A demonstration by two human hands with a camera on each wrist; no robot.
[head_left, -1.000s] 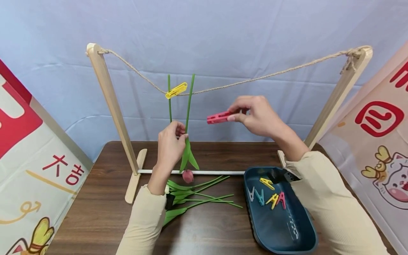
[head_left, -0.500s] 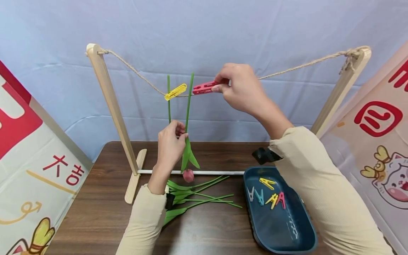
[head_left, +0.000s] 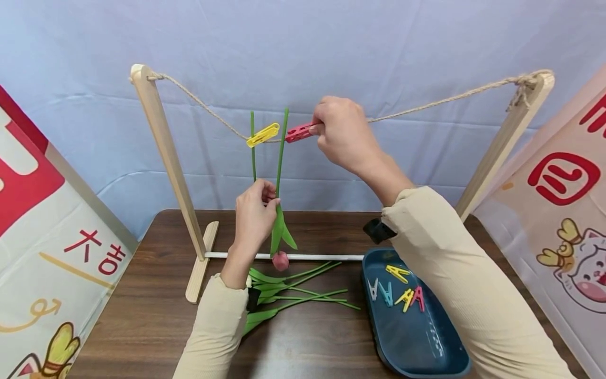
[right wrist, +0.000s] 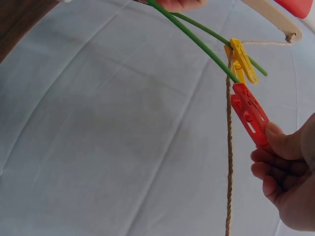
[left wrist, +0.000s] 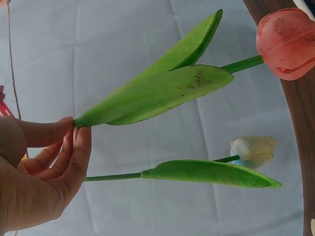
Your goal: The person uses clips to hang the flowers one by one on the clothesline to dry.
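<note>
Tulip, pink, one (head_left: 279, 226): hanging bloom down above the worktop (head_left: 142, 295), toward its far edge, bare stem end rising past the rope (right wrist: 230, 147). Judged light, probably artificial; stem stiff yet springy, leaves easily creased; best held by the stem just above the leaves. Left hand (head_left: 255, 210): pinching it there between thumb and fingertips. Clothespin, red, one (head_left: 298, 132): pinched at the handle end by thumb and fingers of the right hand (head_left: 343, 131), tip at stem and rope; whether it bites on them, cannot tell. Judged light, smooth, sprung; hold by the handles. Clothespin, yellow, one (head_left: 263, 135): on the rope with the stem of a pale tulip (left wrist: 211, 173), also bloom down. Wooden posts, two, rope sagging between; left post (head_left: 165, 152) by the worktop's left edge. White rod (head_left: 326, 257), one, running low from that post. Loose tulips (head_left: 270, 289), several, lying mid-worktop, blooms mostly hidden behind the left arm. Tray, blue, one (head_left: 412, 347), toward the worktop's right edge, holding five clothespins (head_left: 405, 298): two yellow, one red, one teal, one grey.
</note>
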